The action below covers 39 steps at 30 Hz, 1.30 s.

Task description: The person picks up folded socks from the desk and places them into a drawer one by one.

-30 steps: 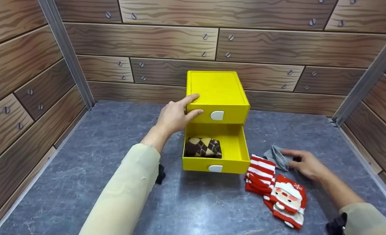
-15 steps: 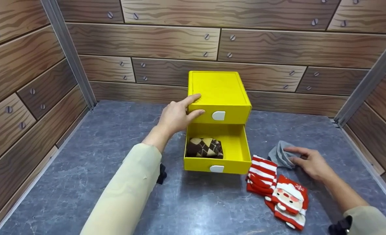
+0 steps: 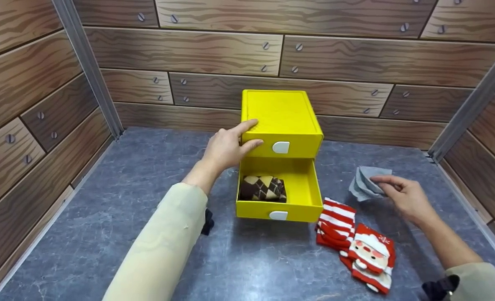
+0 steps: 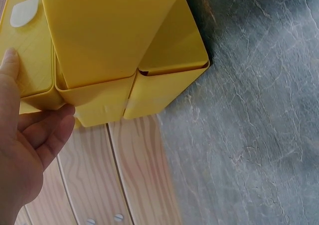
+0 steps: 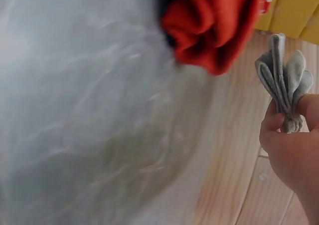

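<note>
Item 1: drawer box (image 3: 281, 121), yellow, one unit with two drawers, standing near the back of the grey table (image 3: 105, 217). The upper drawer (image 3: 287, 147) is pushed in; the lower drawer (image 3: 297, 188) is pulled out toward the person. Each drawer front carries one white tab handle; two handles in all. No writing is readable on the box.

Item 2: brown sock (image 3: 262, 188), argyle pattern in brown and tan, one folded bundle, lying in the left part of the lower drawer.

Item 3: grey sock (image 3: 366, 184), one folded bundle, lifted off the table to the right of the lower drawer. The right hand (image 3: 404, 198) pinches it between thumb and fingers; the right wrist view shows the folds (image 5: 281, 75) fanned out above the fingertips.

Item 4: red socks (image 3: 354, 242), one pile of two visible parts, lying on the table just right of the lower drawer's front corner. The far part is red-and-white striped; the near part bears a Santa face with a white beard. A small white mark sits on the Santa part, too small to read.

Item 5: left hand (image 3: 226, 146), fingers straight, resting flat against the left front corner of the drawer box, index finger along the top edge, thumb against the upper drawer's front. It grips nothing.

Surround: wood-grain panel walls with printed screw heads on three sides.
</note>
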{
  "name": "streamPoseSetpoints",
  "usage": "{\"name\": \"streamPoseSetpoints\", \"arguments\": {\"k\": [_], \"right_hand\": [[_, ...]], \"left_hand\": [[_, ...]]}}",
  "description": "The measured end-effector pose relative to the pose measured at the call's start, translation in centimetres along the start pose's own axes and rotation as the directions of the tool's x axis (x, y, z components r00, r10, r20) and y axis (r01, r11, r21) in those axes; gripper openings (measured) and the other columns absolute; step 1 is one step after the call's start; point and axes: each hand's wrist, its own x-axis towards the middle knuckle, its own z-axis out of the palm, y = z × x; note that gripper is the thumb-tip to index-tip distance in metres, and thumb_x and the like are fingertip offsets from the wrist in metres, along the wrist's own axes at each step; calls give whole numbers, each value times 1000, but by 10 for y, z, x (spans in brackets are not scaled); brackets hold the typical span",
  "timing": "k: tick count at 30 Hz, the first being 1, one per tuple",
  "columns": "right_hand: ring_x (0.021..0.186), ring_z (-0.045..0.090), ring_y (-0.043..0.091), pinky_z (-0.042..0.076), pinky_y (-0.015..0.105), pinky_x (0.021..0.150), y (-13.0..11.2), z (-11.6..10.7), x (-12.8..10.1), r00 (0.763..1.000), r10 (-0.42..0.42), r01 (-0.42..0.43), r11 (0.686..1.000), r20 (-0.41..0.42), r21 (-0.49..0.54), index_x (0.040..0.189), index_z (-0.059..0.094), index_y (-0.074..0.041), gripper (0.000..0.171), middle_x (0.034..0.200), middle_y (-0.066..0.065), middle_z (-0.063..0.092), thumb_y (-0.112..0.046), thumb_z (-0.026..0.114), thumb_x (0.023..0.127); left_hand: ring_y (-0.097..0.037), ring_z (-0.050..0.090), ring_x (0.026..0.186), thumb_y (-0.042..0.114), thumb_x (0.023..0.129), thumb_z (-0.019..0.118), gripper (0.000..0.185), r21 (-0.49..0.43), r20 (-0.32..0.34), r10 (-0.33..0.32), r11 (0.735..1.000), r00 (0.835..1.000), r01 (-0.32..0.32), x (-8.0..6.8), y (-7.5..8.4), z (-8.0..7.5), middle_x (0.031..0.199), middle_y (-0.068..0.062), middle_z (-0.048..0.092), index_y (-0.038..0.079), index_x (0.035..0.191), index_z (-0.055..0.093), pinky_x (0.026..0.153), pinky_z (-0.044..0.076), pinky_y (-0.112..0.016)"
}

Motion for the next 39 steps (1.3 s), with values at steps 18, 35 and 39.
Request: {"name": "streamPoseSetpoints", "arguments": {"k": [18, 35, 39], "right_hand": [[85, 57, 8, 50, 17, 67, -82, 8, -1, 995, -102, 102, 995, 5, 10, 142, 68, -3, 52, 128, 19, 59, -10, 85, 93], [88, 54, 20, 48, 22, 70, -152, 44, -2, 963, -234, 214, 965, 135, 148, 137, 73, -10, 44, 120, 9, 60, -8, 83, 94], [89, 54, 23, 48, 22, 73, -158, 57, 4, 958, -229, 205, 968, 171, 146, 136, 73, -9, 44, 120, 12, 59, -9, 83, 94]], "left_hand": [[-19, 43, 59, 58, 103, 63, 65, 0, 0, -5, 1000, 1000, 5, -1, 0, 1, 66, -3, 54, 32, 161, 49, 68, 44, -36], [-21, 51, 65, 57, 102, 64, 65, 0, 2, -17, 1000, 1000, 17, 0, 2, 1, 75, -4, 63, 32, 161, 49, 72, 46, -37], [-20, 49, 63, 57, 102, 63, 65, 5, 3, -16, 1000, 1000, 16, 0, 2, 1, 71, -5, 61, 32, 161, 49, 70, 46, -37]]}}
